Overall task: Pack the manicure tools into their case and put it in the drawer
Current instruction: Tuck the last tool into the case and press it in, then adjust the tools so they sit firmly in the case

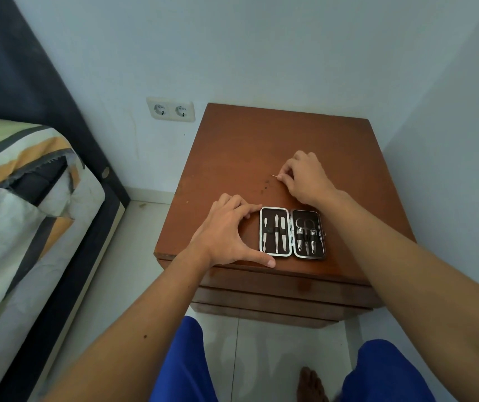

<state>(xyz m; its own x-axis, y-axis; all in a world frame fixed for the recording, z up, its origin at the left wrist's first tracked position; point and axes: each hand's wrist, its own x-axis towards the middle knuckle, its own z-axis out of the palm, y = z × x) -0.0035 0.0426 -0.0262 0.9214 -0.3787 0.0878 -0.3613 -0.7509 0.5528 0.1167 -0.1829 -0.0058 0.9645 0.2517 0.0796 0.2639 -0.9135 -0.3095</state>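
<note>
Pale blue walls meet in a corner behind a square wooden nightstand with a smooth reddish-brown top, faintly speckled with dark spots near its middle. Stacked drawer fronts of the same wood show as shut horizontal bands below the front edge.

Lying open flat near that front edge is the case, a small rectangular box with rounded corners, a bright metal rim and a dark lining. Its left half holds three slim, straight metal tools side by side under a dark strap; its right half holds small scissors with round loops and clipper-like pieces, also strapped in.

The left hand is spread wide on the wood, its forefinger touching the case's upper left corner and its thumb lying along the lower left corner. The right hand sits farther back on the top, well apart from the case, fingers curled and pinched together on a thin metal tool whose fine tip pokes out to the left; the rest of it is hidden.

White double sockets sit on the wall at left. A bed with striped, creased bedding lies beside a dark padded headboard. White floor tiles, blue shorts and a bare foot show below.
</note>
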